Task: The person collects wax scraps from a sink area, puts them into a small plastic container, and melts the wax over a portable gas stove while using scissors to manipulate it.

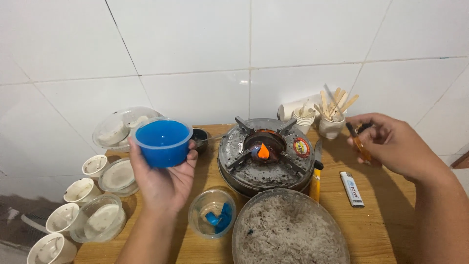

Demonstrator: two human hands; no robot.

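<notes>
On the wooden table (pixel 381 220), seen from the head camera, a small round burner (pixel 266 156) carries a live orange flame (pixel 263 151) at its centre. Left of it, the left hand (pixel 163 178) is curled around a clear plastic cup of blue liquid (pixel 163 142), lifted off the table and held level, just beside the burner's rim. The right hand (pixel 391 144) is closed in a pinch on an orange lighter (pixel 360 144) (its thin body points down and forward), held above the table, right of the burner and well apart from the flame.

The risks, as I judge them — the cup is thin plastic and brim-full, so a tilt could slop blue liquid onto the burner or into the clear cup with blue chunks (pixel 213 213) below; held nearer the flame, its wall could soften. A white lighter (pixel 351 188) lies on the table near the hot burner, and a cup of wooden sticks (pixel 332 117) stands just behind it — both would fare badly if nudged closer. The sleeveless forearms pass close to the burner's edge.
</notes>
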